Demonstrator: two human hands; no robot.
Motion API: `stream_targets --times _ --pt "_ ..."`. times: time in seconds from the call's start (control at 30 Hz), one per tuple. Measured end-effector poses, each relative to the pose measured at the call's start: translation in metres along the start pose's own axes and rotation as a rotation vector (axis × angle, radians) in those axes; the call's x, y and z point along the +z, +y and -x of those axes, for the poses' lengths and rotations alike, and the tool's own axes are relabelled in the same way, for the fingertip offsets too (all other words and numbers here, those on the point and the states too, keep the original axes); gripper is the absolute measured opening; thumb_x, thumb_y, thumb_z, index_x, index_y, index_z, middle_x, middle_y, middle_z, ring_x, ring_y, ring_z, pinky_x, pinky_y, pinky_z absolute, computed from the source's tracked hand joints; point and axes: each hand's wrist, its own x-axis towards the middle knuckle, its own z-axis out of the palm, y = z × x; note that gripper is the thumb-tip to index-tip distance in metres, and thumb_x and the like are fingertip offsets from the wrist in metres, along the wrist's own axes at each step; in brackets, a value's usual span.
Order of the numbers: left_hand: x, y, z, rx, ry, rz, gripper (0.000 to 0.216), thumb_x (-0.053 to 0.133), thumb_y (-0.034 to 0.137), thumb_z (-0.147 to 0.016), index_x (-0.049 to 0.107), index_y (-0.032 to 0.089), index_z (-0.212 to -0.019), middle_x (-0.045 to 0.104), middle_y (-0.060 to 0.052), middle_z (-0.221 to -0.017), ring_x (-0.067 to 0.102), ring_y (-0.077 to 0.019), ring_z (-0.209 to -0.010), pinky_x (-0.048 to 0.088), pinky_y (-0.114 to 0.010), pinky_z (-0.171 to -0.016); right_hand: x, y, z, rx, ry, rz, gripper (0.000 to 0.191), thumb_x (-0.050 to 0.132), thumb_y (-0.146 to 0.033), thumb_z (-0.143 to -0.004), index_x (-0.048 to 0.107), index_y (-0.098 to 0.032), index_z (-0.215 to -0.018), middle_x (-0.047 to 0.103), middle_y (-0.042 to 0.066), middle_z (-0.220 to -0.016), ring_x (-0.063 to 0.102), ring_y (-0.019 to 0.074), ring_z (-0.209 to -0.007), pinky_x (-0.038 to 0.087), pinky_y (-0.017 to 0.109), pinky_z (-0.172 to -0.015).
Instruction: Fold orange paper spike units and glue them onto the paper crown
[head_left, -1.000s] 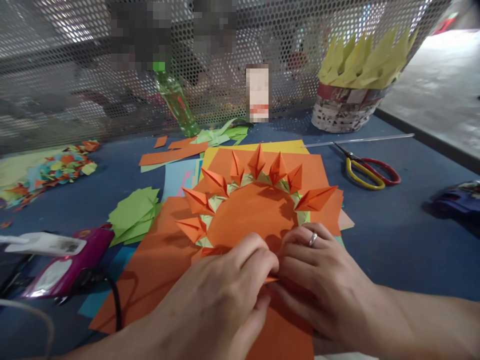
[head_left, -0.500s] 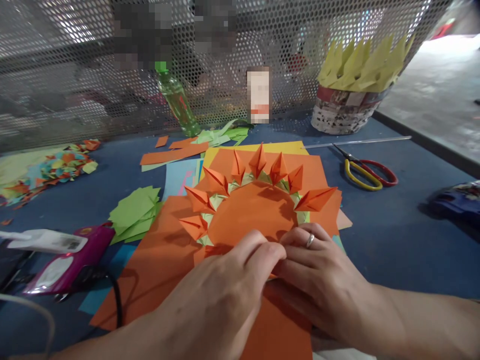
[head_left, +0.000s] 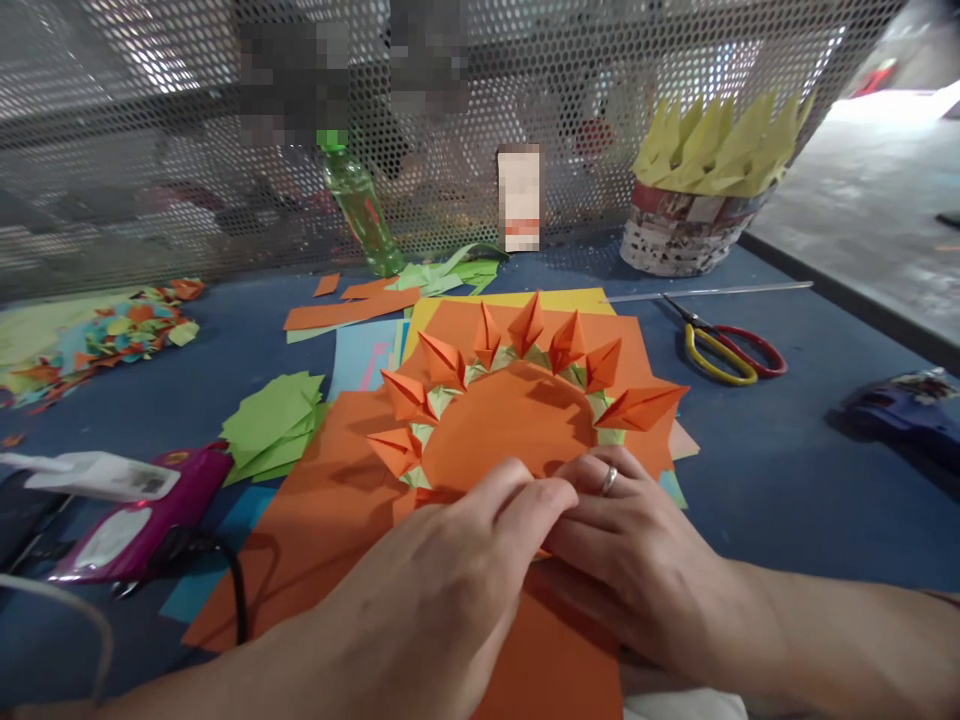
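Note:
A ring of folded paper [head_left: 442,362], with pointed orange pieces and a pale green inner band, lies over orange paper sheets [head_left: 330,470]. At its near side my left hand [head_left: 487,550] is closed, thumb and fingers pinching the ring's edge. My right hand [head_left: 622,540], wearing a silver ring, meets it there with its fingers curled round the same stretch of paper. Both hands hide that part of the folded ring, so the exact spot they grip does not show.
Scissors [head_left: 724,350] with red and yellow handles lie right of the sheets. Green paper pieces [head_left: 274,425] and a magenta device [head_left: 142,520] with cables are at left. Behind stand a green bottle [head_left: 364,215] and a paper-covered pot [head_left: 667,225] against a perforated metal screen [head_left: 465,100].
The folded ring has shifted and turned slightly to the right within my hands. Both hands keep their grip at its near side; the view has moved a little.

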Motion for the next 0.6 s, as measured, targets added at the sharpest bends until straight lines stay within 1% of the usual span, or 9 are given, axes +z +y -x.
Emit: stream_targets --times 0.07,0.13,0.27,0.37,0.47,0.5,0.6 --pt "0.0014 0.0007 0.0023 0.018 0.025 -0.013 0.056 0.042 0.003 -0.08 0.042 0.029 -0.13 0.065 -0.001 -0.112 0.069 -0.0162 -0.073 0.056 -0.025 -0.065 0.0 -0.0007 -0.0008 -0.009 0.002 0.001 0.025 0.059 -0.023 -0.098 0.06 -0.017 -0.074 0.066 -0.001 -0.071 0.05 0.0165 -0.076 0.032 0.038 -0.078" --pt "0.0018 0.0009 0.0039 0.017 0.072 -0.03 0.057 0.044 0.002 -0.079 0.041 0.029 -0.13 0.067 0.0 -0.111 0.069 -0.0166 -0.071 0.055 -0.025 -0.062 -0.0005 -0.0017 -0.0018 -0.009 0.007 0.001 0.025 0.057 -0.025 -0.099 0.062 -0.017 -0.076 0.066 0.0 -0.07 0.05 0.0168 -0.074 0.032 0.038 -0.077" --pt "-0.0018 0.0003 0.0031 0.035 0.13 -0.037 0.049 0.047 0.003 -0.08 0.046 0.027 -0.123 0.07 0.001 -0.106 0.071 -0.0182 -0.083 0.054 -0.026 -0.069 -0.0025 -0.0028 -0.0036 0.004 -0.002 -0.023 0.022 0.056 -0.025 -0.1 0.066 -0.016 -0.083 0.07 0.002 -0.076 0.055 0.0192 -0.082 0.034 0.038 -0.08" --pt "-0.004 -0.002 -0.0004 0.052 0.094 0.008 0.039 0.049 0.005 -0.08 0.051 0.024 -0.113 0.071 0.001 -0.098 0.071 -0.0184 -0.084 0.052 -0.026 -0.071 -0.0029 -0.0023 -0.0042 0.012 0.0 -0.04 0.015 0.058 -0.021 -0.097 0.067 -0.017 -0.086 0.071 0.002 -0.078 0.058 0.0198 -0.086 0.035 0.038 -0.082" --pt "-0.0028 -0.0053 -0.0039 0.065 0.026 0.057 0.03 0.047 0.005 -0.081 0.053 0.023 -0.105 0.071 0.001 -0.091 0.07 -0.0171 -0.081 0.051 -0.024 -0.067 -0.0015 -0.0016 -0.004 0.017 -0.011 -0.042 0.01 0.06 -0.017 -0.094 0.068 -0.017 -0.087 0.071 0.002 -0.078 0.059 0.0199 -0.085 0.036 0.038 -0.083" --pt "-0.0018 -0.006 -0.0043 0.071 0.024 0.062 0.028 0.046 0.006 -0.083 0.053 0.023 -0.104 0.071 0.001 -0.09 0.07 -0.017 -0.08 0.051 -0.024 -0.066 -0.0009 -0.0016 -0.0038 0.019 -0.012 -0.04 0.01 0.061 -0.018 -0.094 0.068 -0.017 -0.086 0.07 0.003 -0.078 0.059 0.0201 -0.085 0.036 0.038 -0.083" --pt "0.0014 -0.0055 -0.0025 0.055 0.079 0.041 0.026 0.045 0.007 -0.084 0.052 0.023 -0.103 0.071 0.001 -0.09 0.07 -0.0173 -0.079 0.051 -0.025 -0.067 0.0008 -0.0021 -0.0031 0.013 0.011 -0.03 0.013 0.062 -0.02 -0.094 0.067 -0.018 -0.082 0.07 0.002 -0.076 0.059 0.0201 -0.087 0.037 0.038 -0.083"
